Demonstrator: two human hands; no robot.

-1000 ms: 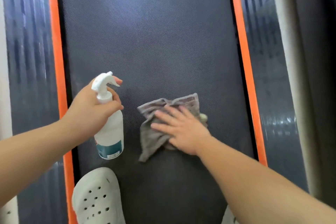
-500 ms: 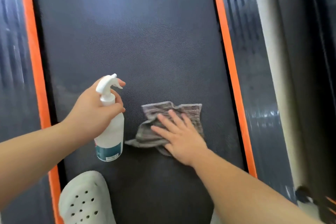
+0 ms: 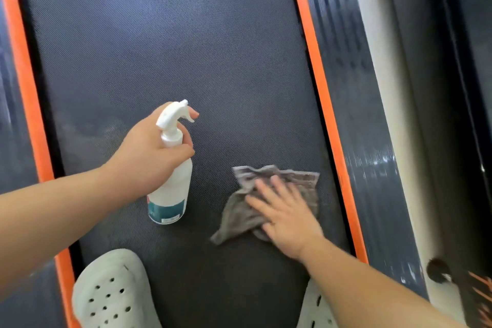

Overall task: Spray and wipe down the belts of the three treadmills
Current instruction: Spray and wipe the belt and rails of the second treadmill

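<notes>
At the far left, an orange side strip (image 3: 25,88) is seen running from far to near along the dark textured treadmill belt (image 3: 173,34). In the near-left corner, a pale perforated clog (image 3: 111,293) is planted on the belt. Just to its right and farther away, a white spray bottle (image 3: 170,194) with a teal label is held upright above the belt by the left hand (image 3: 149,157); the fingers are wrapped closed round the bottle's neck, and one fingertip is laid on the trigger beneath the white nozzle (image 3: 174,113), which is pointed to the right. Whether the bottle's base touches the belt cannot be told. Right of centre, a crumpled grey cloth (image 3: 239,216) is spread on the belt. It is pressed down by the right hand (image 3: 287,218), whose fingers are extended flat and slightly spread over the cloth, nothing being grasped. A second pale clog (image 3: 314,309) is partly hidden beneath the right forearm. Near the cloth's right edge, a second orange strip (image 3: 322,104) borders the belt, with a glossy dark side rail (image 3: 372,154) beside it.
</notes>
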